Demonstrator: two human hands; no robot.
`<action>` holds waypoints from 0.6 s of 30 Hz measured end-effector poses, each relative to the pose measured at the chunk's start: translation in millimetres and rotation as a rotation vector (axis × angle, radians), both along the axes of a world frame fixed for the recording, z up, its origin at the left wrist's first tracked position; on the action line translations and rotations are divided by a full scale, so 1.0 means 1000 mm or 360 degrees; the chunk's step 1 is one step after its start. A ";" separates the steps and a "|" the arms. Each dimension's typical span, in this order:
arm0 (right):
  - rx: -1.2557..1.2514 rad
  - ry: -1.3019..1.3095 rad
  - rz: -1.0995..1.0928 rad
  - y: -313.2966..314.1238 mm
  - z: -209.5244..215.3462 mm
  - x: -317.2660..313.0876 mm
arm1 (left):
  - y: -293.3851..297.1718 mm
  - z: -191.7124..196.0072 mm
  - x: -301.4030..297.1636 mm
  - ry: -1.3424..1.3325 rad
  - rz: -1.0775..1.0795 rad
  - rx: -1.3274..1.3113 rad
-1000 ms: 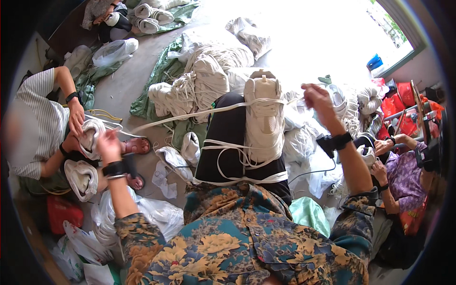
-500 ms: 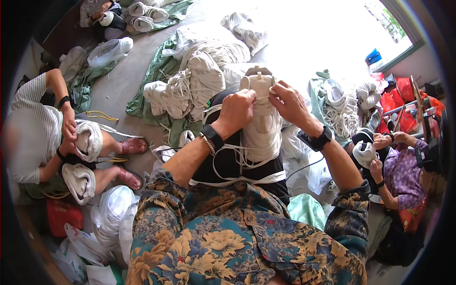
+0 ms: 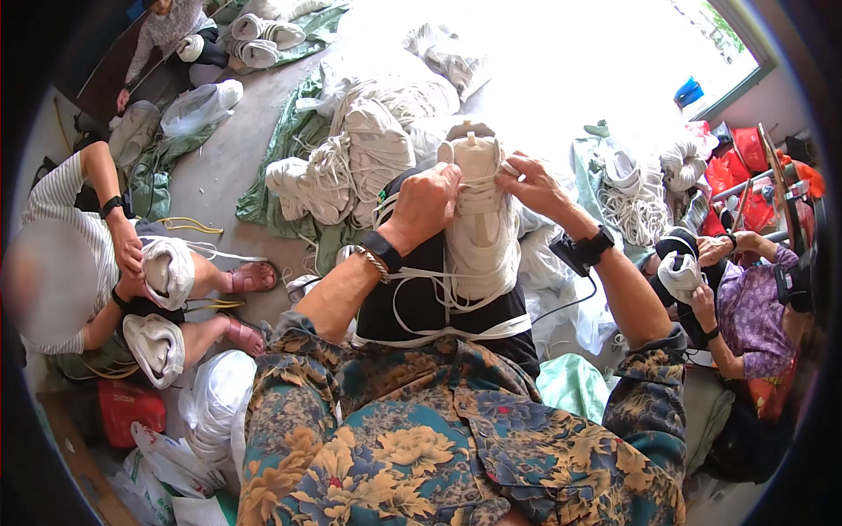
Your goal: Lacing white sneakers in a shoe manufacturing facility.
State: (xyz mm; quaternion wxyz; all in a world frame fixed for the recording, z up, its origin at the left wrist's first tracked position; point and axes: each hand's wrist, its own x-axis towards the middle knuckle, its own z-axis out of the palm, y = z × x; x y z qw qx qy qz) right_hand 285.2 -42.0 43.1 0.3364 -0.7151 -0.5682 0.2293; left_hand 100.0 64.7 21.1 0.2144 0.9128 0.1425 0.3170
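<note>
One large heap of off-white shoes and white laces on dark-green plastic sheet, beyond black-trousered lap. Cream lace-up sneaker on lap, along right edge, toe toward lap's near edge. Left hand at sneaker's left upper side; grip curled narrow, fingertips partly hidden, cannot tell if holding lace. Right hand at right upper side; grip narrow, thumb and finger pinched, contents unclear. Flat white lace across lap's near edge.

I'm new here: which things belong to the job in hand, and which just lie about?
Job in hand:
off-white lace-up shoe
long white laces across it

Apparently just lying about:
crumpled pale-green plastic bag
glossy red box-like object
</note>
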 end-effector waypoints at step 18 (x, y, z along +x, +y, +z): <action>0.0249 0.1341 -0.0443 -0.067 0.026 0.056 | 0.032 0.002 -0.048 -0.0372 -0.0054 -0.2165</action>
